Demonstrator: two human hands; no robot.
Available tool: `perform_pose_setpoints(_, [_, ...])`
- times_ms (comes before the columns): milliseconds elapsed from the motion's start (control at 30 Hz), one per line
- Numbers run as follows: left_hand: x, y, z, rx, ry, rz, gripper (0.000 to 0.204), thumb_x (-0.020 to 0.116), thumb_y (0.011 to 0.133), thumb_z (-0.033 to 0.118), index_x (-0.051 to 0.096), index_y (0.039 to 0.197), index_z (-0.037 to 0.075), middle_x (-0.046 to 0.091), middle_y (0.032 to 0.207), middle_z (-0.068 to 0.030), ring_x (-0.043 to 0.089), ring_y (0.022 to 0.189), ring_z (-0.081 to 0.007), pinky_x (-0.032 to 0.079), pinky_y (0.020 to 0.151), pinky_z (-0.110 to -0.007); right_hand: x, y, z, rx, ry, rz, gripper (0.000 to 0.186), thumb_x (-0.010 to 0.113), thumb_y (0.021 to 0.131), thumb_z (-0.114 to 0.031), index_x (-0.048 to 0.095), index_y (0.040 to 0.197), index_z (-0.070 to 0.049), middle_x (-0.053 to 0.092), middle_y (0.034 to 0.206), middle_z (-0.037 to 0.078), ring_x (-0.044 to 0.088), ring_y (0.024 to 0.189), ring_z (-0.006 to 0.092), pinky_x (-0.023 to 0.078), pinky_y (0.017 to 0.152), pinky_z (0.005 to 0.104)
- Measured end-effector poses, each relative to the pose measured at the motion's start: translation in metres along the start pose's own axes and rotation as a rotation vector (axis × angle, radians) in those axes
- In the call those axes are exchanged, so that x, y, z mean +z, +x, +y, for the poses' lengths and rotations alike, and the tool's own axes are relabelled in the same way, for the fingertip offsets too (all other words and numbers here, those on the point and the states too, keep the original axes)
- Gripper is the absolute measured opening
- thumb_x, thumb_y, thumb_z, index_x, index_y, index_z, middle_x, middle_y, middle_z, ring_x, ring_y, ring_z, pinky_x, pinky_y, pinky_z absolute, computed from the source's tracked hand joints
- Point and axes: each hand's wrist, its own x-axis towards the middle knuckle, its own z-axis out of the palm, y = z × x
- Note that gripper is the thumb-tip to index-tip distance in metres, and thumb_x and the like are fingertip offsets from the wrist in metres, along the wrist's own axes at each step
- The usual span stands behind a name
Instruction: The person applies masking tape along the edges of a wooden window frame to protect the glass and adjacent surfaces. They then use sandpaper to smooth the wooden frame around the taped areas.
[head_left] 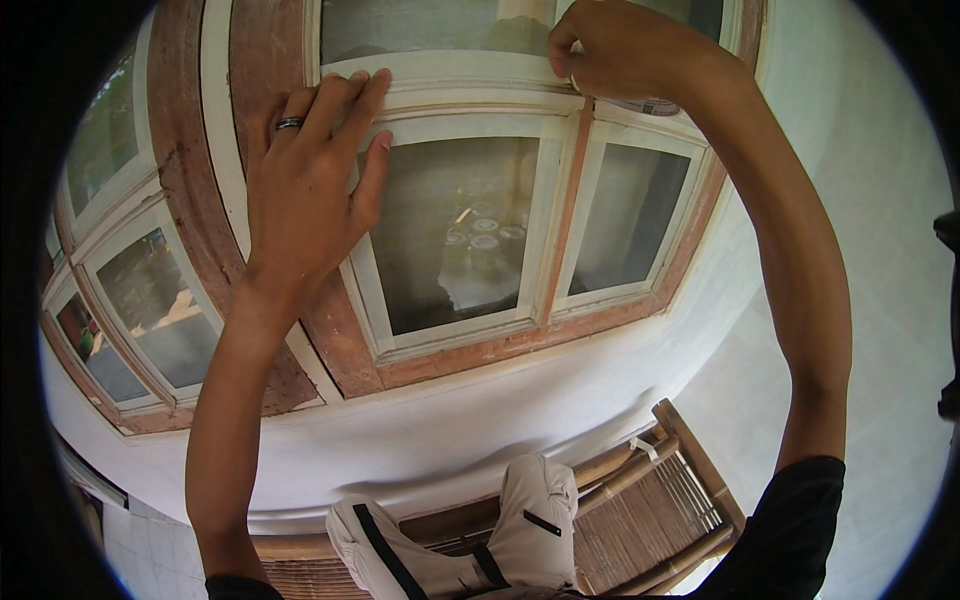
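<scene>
A wooden window with reddish-brown, partly bare framing stands before me, and pale masking tape (545,180) borders its glass panes. My left hand (315,180), a dark ring on one finger, rests its outstretched fingertips on the cream crossbar (450,90) below the upper pane. Farther right, my right hand (625,50) is closed at the same crossbar, thumb and fingers pinched together. A roll of masking tape (655,106) shows only in part beneath that hand; the palm hides the rest. The lower glass pane (460,230) lies between and below my hands.
To the left is another window (150,290) with similar taped panes. White wall (470,420) runs under the windows and continues at the right (870,250). A bamboo bench (645,510) is below me, and my legs in light trousers (540,510) are over it.
</scene>
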Motion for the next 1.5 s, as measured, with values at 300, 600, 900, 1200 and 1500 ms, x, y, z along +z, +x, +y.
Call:
perform_pose_setpoints(300, [0.000,-0.002,0.000,-0.049,-0.030,-0.070,0.047,0.071,0.101,0.015,0.068,0.148,0.012,0.070,0.133,-0.0081,0.061,0.127,-0.0292,0.037,0.116,-0.046,-0.003,-0.007,-0.008,0.020,0.018,-0.007,0.023,0.066,0.087,-0.014,0.079,0.100,0.000,0.078,0.103,0.026,0.076,0.101,0.0421,0.059,0.091,0.0488])
perform_pose_setpoints(600, [0.001,-0.001,0.001,-0.011,-0.013,0.005,0.043,0.070,0.098,0.016,0.070,0.139,0.006,0.068,0.128,-0.0064,0.065,0.116,-0.0262,0.043,0.112,-0.047,0.006,0.002,-0.005,0.045,-0.039,0.010,0.029,0.063,0.089,-0.015,0.078,0.105,0.005,0.077,0.105,0.030,0.075,0.105,0.0441,0.059,0.093,0.0504])
perform_pose_setpoints(900, [0.014,0.018,0.003,0.017,-0.122,0.032,0.040,0.073,0.095,0.020,0.070,0.130,0.000,0.064,0.128,-0.0106,0.062,0.121,-0.0301,0.045,0.110,-0.047,-0.017,0.007,0.008,0.008,0.148,-0.281,0.029,0.061,0.094,-0.019,0.073,0.103,0.005,0.076,0.098,0.027,0.074,0.094,0.0415,0.057,0.090,0.0480])
perform_pose_setpoints(1200, [0.053,0.066,0.052,0.183,-0.313,-0.092,0.041,0.073,0.095,0.020,0.070,0.130,-0.001,0.063,0.130,-0.0104,0.059,0.123,-0.0299,0.044,0.112,-0.046,0.022,-0.011,0.032,0.069,0.345,0.098,0.034,0.062,0.094,-0.024,0.063,0.123,-0.006,0.070,0.077,0.011,0.068,0.070,0.0196,0.053,0.074,0.0367])
perform_pose_setpoints(1500, [0.059,0.076,0.070,0.187,-0.274,-0.045,0.041,0.073,0.093,0.021,0.072,0.126,-0.002,0.062,0.131,-0.0091,0.059,0.120,-0.0290,0.042,0.112,-0.049,0.032,-0.036,0.023,-0.134,0.394,0.392,0.025,0.061,0.104,-0.018,0.067,0.111,0.005,0.075,0.098,0.026,0.074,0.089,0.0371,0.056,0.085,0.0441])
